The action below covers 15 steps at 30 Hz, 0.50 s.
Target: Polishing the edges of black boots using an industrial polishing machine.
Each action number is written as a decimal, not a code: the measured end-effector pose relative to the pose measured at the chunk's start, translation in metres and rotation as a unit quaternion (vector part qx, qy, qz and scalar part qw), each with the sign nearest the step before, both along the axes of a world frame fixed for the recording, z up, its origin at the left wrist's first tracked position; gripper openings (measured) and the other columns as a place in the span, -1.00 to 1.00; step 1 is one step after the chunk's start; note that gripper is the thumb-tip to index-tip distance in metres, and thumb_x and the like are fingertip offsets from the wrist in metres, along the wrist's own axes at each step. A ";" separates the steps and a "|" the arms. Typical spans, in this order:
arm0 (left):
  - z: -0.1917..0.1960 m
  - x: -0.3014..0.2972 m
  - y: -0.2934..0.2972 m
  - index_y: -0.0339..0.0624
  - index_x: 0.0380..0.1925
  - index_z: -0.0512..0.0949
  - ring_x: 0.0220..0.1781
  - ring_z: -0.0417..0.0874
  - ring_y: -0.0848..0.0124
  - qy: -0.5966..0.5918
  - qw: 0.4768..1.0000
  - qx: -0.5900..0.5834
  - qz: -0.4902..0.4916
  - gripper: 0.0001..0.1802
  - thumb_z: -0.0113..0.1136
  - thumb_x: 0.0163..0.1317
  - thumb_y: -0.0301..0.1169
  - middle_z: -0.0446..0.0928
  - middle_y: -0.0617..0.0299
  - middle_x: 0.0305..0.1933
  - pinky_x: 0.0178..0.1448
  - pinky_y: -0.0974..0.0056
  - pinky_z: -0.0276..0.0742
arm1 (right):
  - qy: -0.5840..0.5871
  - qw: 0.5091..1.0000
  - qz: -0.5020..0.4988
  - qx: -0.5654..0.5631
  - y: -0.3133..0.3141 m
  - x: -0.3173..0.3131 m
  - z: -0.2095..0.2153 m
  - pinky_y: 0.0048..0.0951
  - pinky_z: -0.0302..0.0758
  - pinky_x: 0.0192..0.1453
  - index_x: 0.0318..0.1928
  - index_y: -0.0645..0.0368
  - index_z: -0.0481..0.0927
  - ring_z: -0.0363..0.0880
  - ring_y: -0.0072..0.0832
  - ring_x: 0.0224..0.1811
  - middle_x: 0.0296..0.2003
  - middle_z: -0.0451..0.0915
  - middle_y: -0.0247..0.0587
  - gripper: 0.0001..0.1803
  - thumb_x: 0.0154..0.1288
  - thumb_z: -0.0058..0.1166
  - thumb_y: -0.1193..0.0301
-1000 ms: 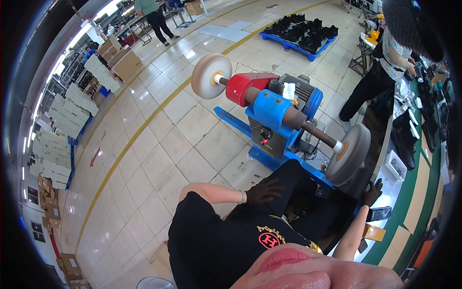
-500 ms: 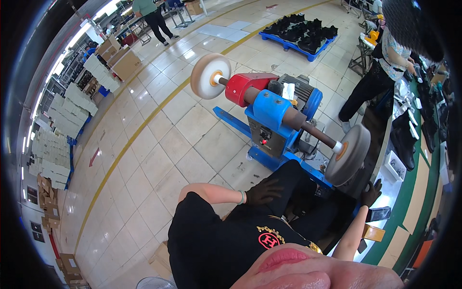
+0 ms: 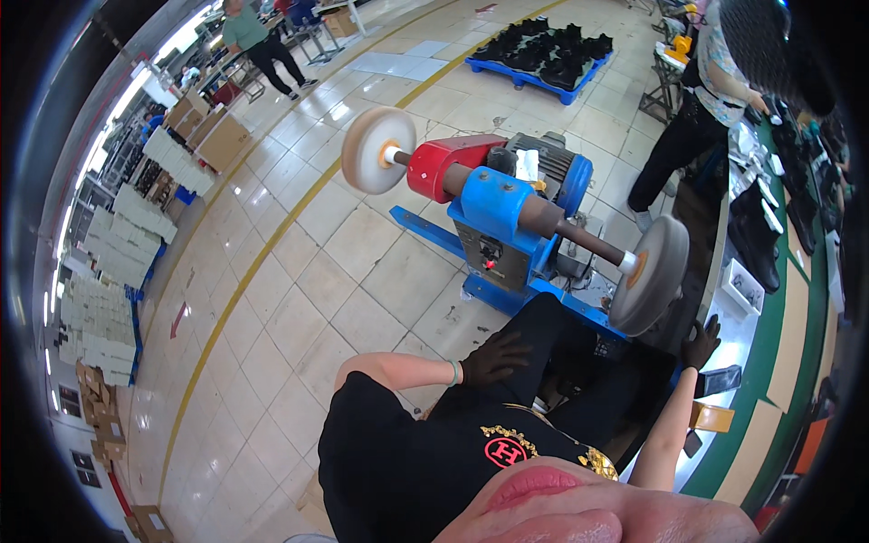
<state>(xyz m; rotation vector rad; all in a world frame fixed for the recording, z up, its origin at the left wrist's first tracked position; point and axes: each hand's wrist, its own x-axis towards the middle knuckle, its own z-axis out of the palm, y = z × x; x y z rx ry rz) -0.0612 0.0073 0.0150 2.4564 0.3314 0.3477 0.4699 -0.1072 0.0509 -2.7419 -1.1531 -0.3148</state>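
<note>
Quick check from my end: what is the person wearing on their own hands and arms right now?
Both hands wear dark, snug gloves: left hand, right hand. A thin light-green band circles the left wrist. The forearms are bare, and the black short sleeve ends at the upper arm. No watch or other markings are visible.

Left hand [image 3: 493, 357] in dark glove flat on black-trousered thigh [image 3: 552, 362], right hand [image 3: 699, 342] gloved beside grey buffing wheel [image 3: 650, 275]

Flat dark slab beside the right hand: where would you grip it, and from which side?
Probably across its two long edges, coming from above on the near side: the slab lies flat at the bench edge, thin, just below the gloved right hand.
</note>
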 end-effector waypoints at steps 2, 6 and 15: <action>0.007 0.000 0.002 0.04 0.13 0.47 0.51 -0.07 -0.01 0.000 1.000 0.001 0.002 -0.58 -0.15 0.33 -0.16 0.19 0.18 0.42 0.47 -0.14 -0.14 | 0.009 1.000 -0.011 0.014 -0.003 0.002 -0.005 0.10 0.03 0.41 -0.07 -0.09 0.64 0.01 -0.09 0.46 0.38 0.14 -0.03 -0.53 -0.13 0.20 0.43; 0.006 0.012 0.003 0.04 0.12 0.49 0.50 -0.02 -0.03 -0.013 1.000 -0.021 -0.009 -0.61 -0.06 0.30 -0.24 0.23 0.17 0.40 0.47 -0.13 -0.11 | 0.017 0.990 0.016 0.136 -0.022 0.029 -0.033 -0.10 0.05 0.44 -0.07 -0.05 0.66 0.13 -0.01 0.39 0.33 0.21 0.12 -0.54 -0.12 0.21 0.46; -0.007 0.012 0.003 0.00 0.07 0.52 0.46 0.06 -0.05 -0.007 1.000 0.003 -0.011 -0.63 -0.02 0.27 -0.26 0.29 0.15 0.36 0.45 -0.08 -0.05 | 0.035 0.998 -0.015 0.045 -0.004 -0.001 0.000 0.09 -0.09 0.47 -0.03 -0.13 0.65 0.05 -0.05 0.44 0.39 0.10 -0.01 -0.52 -0.10 0.16 0.36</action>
